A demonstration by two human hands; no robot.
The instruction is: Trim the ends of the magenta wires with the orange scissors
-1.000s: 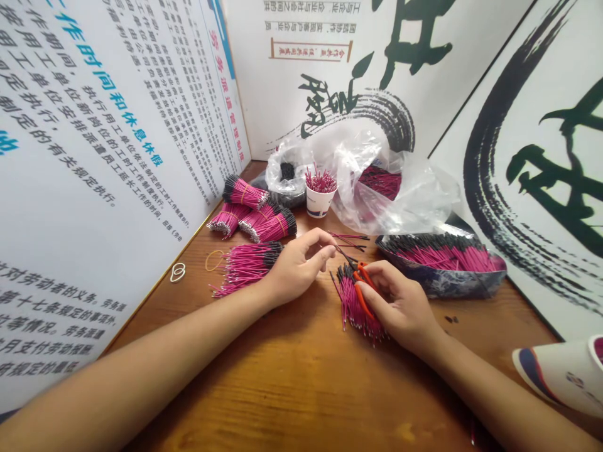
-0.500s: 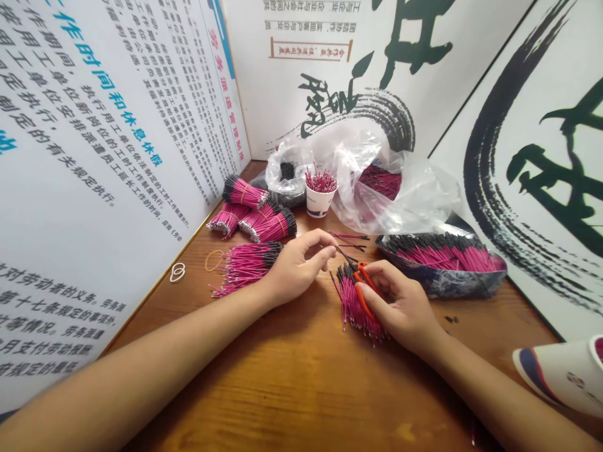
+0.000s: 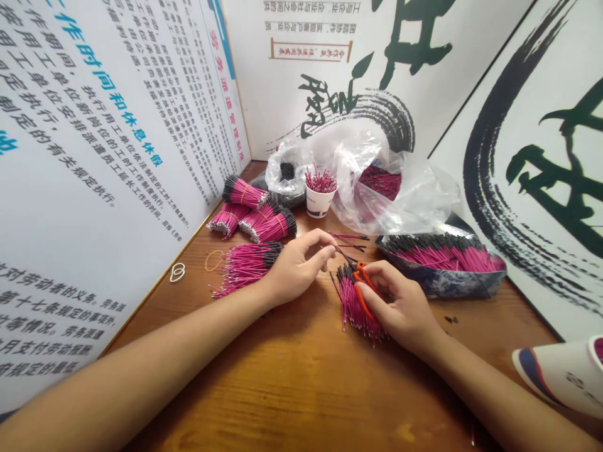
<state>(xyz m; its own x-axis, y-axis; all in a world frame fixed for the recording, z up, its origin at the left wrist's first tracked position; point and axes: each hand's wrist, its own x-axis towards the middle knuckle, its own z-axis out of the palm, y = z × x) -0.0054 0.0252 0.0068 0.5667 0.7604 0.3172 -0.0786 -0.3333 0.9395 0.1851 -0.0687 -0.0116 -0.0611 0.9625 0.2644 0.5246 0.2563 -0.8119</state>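
Observation:
My right hand point(image 3: 400, 304) is wrapped around orange-handled pliers point(image 3: 365, 285), whose thin dark nose points up and left to my left fingertips. My left hand point(image 3: 306, 263) is closed in a pinch at that nose; what lies between its fingers is too small to make out. Under the pliers lies a loose pile of pink wires point(image 3: 351, 307) with black sleeves at one end and bare metal tips at the other. A flat row of similar sleeved wires point(image 3: 245, 267) rests beside my left wrist, partly covered by it.
Banded wire bundles point(image 3: 252, 210) lie at the back left near a paper cup point(image 3: 321, 201) of wires. Plastic bags point(image 3: 414, 201) and an open tray point(image 3: 466, 285) of wires stand at the right. Another cup point(image 3: 560, 373) is near the right edge. Panels enclose the table.

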